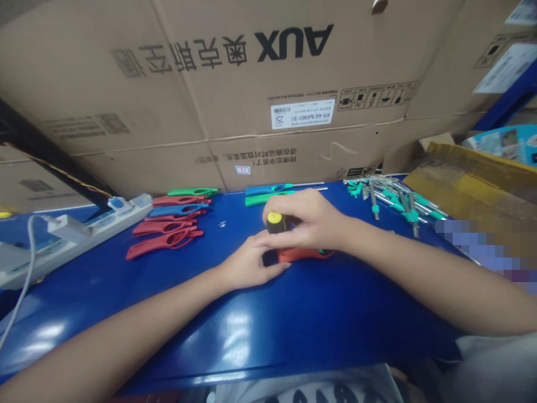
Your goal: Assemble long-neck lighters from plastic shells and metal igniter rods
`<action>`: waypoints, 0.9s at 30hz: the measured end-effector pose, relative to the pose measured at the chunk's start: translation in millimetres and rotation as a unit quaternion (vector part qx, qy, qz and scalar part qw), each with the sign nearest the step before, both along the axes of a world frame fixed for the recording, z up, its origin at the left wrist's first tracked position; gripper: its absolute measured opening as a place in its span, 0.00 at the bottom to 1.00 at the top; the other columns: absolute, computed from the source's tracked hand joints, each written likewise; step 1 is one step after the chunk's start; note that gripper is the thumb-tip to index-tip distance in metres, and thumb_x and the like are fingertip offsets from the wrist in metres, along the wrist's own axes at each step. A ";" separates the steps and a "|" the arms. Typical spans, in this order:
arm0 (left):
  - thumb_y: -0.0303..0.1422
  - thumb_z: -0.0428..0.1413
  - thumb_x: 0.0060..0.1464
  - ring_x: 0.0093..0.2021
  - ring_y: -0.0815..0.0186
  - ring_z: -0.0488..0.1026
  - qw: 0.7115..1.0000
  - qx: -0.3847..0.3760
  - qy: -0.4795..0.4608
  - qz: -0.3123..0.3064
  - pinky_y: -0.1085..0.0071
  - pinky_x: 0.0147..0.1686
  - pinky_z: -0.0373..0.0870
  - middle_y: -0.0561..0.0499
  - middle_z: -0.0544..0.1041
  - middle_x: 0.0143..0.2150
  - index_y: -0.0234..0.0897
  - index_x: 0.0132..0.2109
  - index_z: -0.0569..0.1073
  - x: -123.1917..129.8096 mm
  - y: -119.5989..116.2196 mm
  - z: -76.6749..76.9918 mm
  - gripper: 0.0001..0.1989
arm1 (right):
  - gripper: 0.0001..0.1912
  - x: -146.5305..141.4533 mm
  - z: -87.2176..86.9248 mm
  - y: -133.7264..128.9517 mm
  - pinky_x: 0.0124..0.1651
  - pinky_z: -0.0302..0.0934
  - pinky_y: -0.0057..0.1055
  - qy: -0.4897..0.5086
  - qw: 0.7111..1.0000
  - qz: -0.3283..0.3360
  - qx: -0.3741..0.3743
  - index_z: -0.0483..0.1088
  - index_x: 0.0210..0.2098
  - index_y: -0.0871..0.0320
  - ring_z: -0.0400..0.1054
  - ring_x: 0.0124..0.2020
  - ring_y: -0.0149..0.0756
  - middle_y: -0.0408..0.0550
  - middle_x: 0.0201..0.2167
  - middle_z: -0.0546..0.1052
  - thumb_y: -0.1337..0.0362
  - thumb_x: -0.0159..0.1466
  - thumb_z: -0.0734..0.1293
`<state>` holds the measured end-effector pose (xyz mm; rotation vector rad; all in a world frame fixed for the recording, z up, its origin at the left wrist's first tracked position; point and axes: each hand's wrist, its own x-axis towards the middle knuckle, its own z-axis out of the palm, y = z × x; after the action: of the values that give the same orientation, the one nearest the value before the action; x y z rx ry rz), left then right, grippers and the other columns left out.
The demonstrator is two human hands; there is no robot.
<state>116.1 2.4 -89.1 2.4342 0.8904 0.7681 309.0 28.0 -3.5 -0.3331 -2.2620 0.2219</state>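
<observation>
My right hand is wrapped around a screwdriver with a black handle and a yellow end cap, held upright. Its shaft and tip are hidden below the fist. Under it lies an orange lighter handle on the blue table, with a bit of teal showing at its right side. My left hand grips the left end of that handle, thumb on the near side; the other fingers are partly hidden behind my right hand. Just beyond my hands lie a green lighter handle and a blue lighter with a metal rod.
Several red, blue and green lighter handles lie in a row at the left. A white power strip with plugs runs along the left edge. Metal rods with teal parts are heaped at the back right. A large cardboard box stands behind.
</observation>
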 end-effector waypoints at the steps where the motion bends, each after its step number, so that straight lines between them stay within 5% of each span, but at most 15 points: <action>1: 0.33 0.61 0.56 0.50 0.54 0.77 1.000 -0.002 -0.003 -0.006 0.57 0.51 0.75 0.44 0.80 0.50 0.37 0.53 0.76 0.0 0.0 -0.2 0.17 | 0.20 -1.6 -3.8 -0.3 0.30 0.54 0.25 0.021 0.999 -0.031 0.023 0.69 0.28 0.58 0.63 0.24 0.26 0.40 0.23 0.73 0.47 0.66 0.68; 6: 0.31 0.61 0.57 0.50 0.55 0.77 0.999 -0.013 -0.021 -0.033 0.57 0.54 0.74 0.44 0.80 0.50 0.38 0.54 0.76 0.8 1.2 0.8 0.17 | 0.23 -6.5 -10.8 -5.2 0.26 0.49 0.27 0.079 0.982 -0.166 0.047 0.61 0.24 0.56 0.54 0.20 0.25 0.37 0.19 0.64 0.46 0.63 0.69; 9: 0.32 0.62 0.56 0.49 0.56 0.77 0.999 -0.020 -0.024 -0.020 0.59 0.53 0.74 0.45 0.80 0.49 0.36 0.50 0.77 1.4 1.5 1.3 0.14 | 0.24 -11.6 -8.8 -11.0 0.27 0.48 0.27 0.070 0.982 -0.175 0.002 0.57 0.22 0.56 0.52 0.22 0.26 0.37 0.19 0.61 0.49 0.62 0.69; 12: 0.33 0.62 0.57 0.50 0.57 0.77 1.000 -0.021 -0.010 -0.013 0.59 0.53 0.73 0.45 0.80 0.49 0.37 0.51 0.77 1.1 0.9 3.7 0.15 | 0.22 -14.1 -2.6 -8.8 0.29 0.52 0.27 0.066 0.982 -0.127 -0.127 0.60 0.23 0.57 0.56 0.23 0.27 0.38 0.19 0.64 0.50 0.66 0.66; 15: 0.31 0.61 0.56 0.49 0.57 0.76 1.000 -0.008 0.013 -0.004 0.60 0.53 0.73 0.45 0.79 0.49 0.37 0.55 0.76 -1.9 2.7 9.4 0.19 | 0.22 -4.4 7.9 11.8 0.27 0.57 0.27 0.149 0.939 -0.101 -0.294 0.64 0.25 0.57 0.63 0.20 0.28 0.40 0.19 0.70 0.48 0.69 0.62; 17: 0.29 0.61 0.53 0.48 0.59 0.76 1.000 -0.003 0.028 0.008 0.61 0.52 0.73 0.45 0.79 0.48 0.37 0.57 0.75 -5.8 7.0 14.5 0.23 | 0.20 9.5 12.7 34.3 0.25 0.58 0.27 0.177 0.921 -0.131 -0.321 0.63 0.26 0.56 0.63 0.18 0.29 0.39 0.19 0.70 0.49 0.69 0.63; 19: 0.28 0.61 0.51 0.47 0.59 0.76 0.999 -0.005 0.045 0.017 0.62 0.51 0.73 0.45 0.79 0.47 0.36 0.59 0.73 -11.1 13.9 20.2 0.26 | 0.17 24.8 10.7 58.0 0.26 0.58 0.28 0.079 0.930 -0.226 -0.279 0.65 0.28 0.56 0.62 0.18 0.29 0.38 0.18 0.68 0.53 0.69 0.63; 21: 0.29 0.62 0.50 0.46 0.60 0.76 0.998 -0.010 0.063 0.025 0.63 0.49 0.74 0.45 0.79 0.46 0.35 0.60 0.72 -17.7 23.2 25.8 0.29 | 0.11 36.8 0.4 77.8 0.34 0.62 0.29 -0.132 0.913 -0.334 -0.192 0.72 0.33 0.56 0.70 0.29 0.34 0.43 0.27 0.75 0.58 0.69 0.64; 24: 0.39 0.65 0.50 0.45 0.59 0.77 0.994 -0.015 0.069 0.078 0.64 0.47 0.75 0.46 0.79 0.48 0.38 0.59 0.73 -29.4 42.2 31.9 0.29 | 0.07 44.5 -23.7 96.1 0.47 0.63 0.33 -0.215 0.899 -0.344 -0.163 0.76 0.41 0.57 0.73 0.44 0.41 0.52 0.42 0.78 0.65 0.66 0.67; 27: 0.43 0.62 0.53 0.47 0.57 0.77 0.978 0.015 0.053 0.200 0.61 0.48 0.75 0.43 0.79 0.52 0.37 0.54 0.76 -41.5 67.3 32.1 0.24 | 0.11 45.2 -43.1 105.4 0.46 0.64 0.36 -0.268 0.886 -0.349 -0.146 0.76 0.45 0.58 0.73 0.47 0.47 0.56 0.49 0.76 0.62 0.65 0.68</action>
<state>74.6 69.7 -57.0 2.3679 1.4492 0.7949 354.2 133.5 -46.6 -1.4899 -2.4561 0.0885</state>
